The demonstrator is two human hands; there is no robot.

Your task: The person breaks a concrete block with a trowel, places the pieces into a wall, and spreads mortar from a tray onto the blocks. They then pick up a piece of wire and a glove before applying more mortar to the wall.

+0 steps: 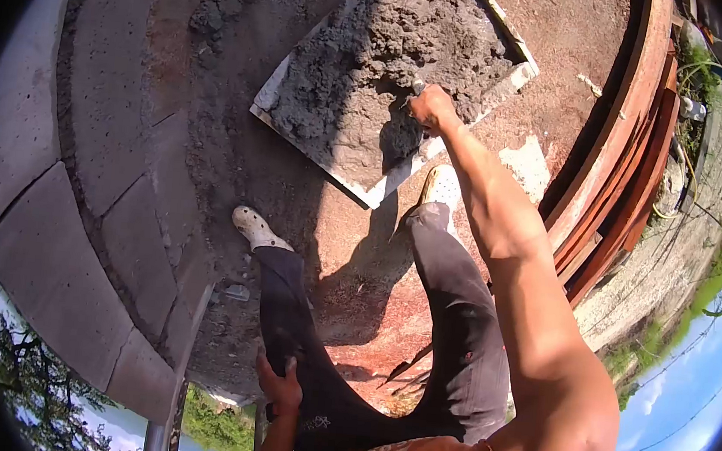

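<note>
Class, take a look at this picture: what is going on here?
A person bends over a heap of grey mortar piled on a flat board on the ground. The right hand reaches down into the heap, closed around a small tool, probably a trowel, though it is mostly hidden. The left hand rests on the dark trouser leg. A curved row of concrete blocks runs along one side, and stacked reddish planks lie on the other.

I'm on an outdoor building site: a heap of wet mortar (394, 48) on a board (374, 196), a curved wall of concrete blocks (80, 201), stacked reddish planks (634, 146), trees (23, 359) and open sky (687, 426) around.
</note>
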